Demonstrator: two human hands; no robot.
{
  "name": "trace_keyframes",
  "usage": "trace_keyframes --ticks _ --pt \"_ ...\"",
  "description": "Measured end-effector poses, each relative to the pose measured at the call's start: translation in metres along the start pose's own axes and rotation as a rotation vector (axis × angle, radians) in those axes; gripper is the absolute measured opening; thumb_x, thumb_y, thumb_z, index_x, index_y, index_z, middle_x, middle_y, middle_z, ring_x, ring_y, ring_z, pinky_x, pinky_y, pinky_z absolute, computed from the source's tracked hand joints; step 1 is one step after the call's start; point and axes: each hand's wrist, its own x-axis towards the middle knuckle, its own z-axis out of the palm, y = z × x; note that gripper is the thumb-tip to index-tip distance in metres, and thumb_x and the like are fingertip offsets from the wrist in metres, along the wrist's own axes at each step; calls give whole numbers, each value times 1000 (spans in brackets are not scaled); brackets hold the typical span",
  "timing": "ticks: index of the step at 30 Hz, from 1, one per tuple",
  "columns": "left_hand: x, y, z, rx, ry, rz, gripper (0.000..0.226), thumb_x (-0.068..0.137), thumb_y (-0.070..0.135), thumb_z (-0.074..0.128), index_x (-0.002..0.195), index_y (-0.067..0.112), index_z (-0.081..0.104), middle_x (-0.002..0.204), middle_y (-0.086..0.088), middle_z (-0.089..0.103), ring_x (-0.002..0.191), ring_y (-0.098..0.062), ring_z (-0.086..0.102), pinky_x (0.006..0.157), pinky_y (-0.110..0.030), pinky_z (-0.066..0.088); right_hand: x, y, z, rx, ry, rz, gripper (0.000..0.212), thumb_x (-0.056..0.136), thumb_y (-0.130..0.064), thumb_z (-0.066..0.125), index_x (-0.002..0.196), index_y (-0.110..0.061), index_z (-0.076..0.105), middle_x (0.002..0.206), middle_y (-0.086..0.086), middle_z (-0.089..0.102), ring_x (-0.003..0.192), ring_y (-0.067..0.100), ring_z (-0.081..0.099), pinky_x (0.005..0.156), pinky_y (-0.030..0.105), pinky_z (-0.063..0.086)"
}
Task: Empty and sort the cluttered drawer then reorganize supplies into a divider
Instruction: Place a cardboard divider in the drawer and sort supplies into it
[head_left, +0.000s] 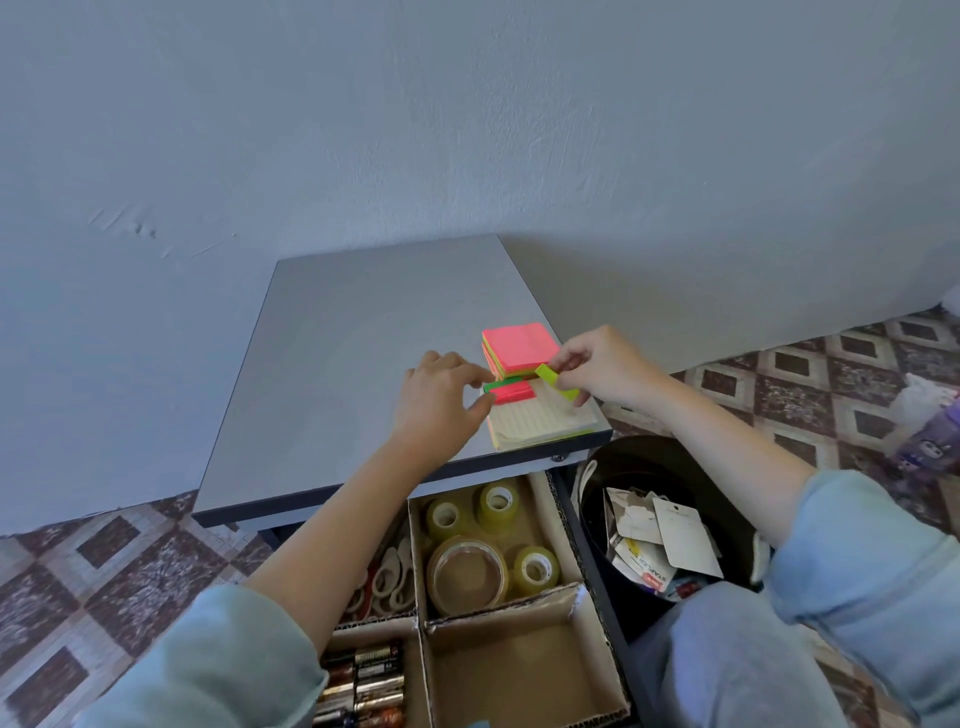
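Right grip (602, 366) pinching a yellow strip (557, 383), left grip (439, 400) pinching a green-topped pad (511, 388) lying on a lined notepad (540, 422) at the surface (353, 338) edge, pink note stack (515, 344) just behind, tape rolls (467, 569) in the divider (524, 605) below

I am seeing a pink-topped stack of sticky notes (517, 345) lying flat at the desk's (332, 364) near right corner, with a lined pad (540, 423) just in front. My left hand (441, 400) is pinching a small green and pink pad (511, 389) between them, and my right hand (597, 371) is pinching a tilted yellow strip pad (556, 382). In the drawer (595, 577), a cardboard divider (501, 605) is keeping tape rolls (467, 574), scissors (387, 577) and batteries (363, 686) in separate compartments.
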Motion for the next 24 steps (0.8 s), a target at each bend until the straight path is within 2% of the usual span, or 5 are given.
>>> trace_keyframes --ticks 6,11,15,19,24 --pt "15 10 14 125 -81 -2 32 92 35 54 120 23 61 112 4 62 108 -16 44 84 -28 31 0 16 1 125 -15 103 20 82 5 65 100 -1 68 85 1 61 61 20 61 63 28 54" --pt "15 10 21 118 -87 -27 33 93 35 52 123 24 58 110 3 60 107 -15 44 87 -26 32 -2 21 3 208 1 116 14 83 3 65 95 -3 68 85 1 60 57 16 59 54 17 52" --pt "15 12 24 112 -67 -35 34 93 34 52 125 22 57 111 1 58 107 -16 45 86 -26 33 -4 23 4 207 -1 102 13 84 2 65 95 -4 68 84 -1 60 57 15 59 54 17 52" --pt "13 10 27 76 -43 -37 28 92 31 55 116 22 65 103 0 59 100 -16 46 81 -24 31 -4 24 4 213 1 105 15 84 1 64 98 -3 68 86 1 60 58 15 59 54 17 52" --pt "11 10 26 44 -28 -41 24 91 28 57 112 21 69 101 0 62 98 -17 45 76 -23 28 -3 25 6 204 7 115 12 84 -1 65 94 -8 68 94 4 62 63 17 60 64 24 52"
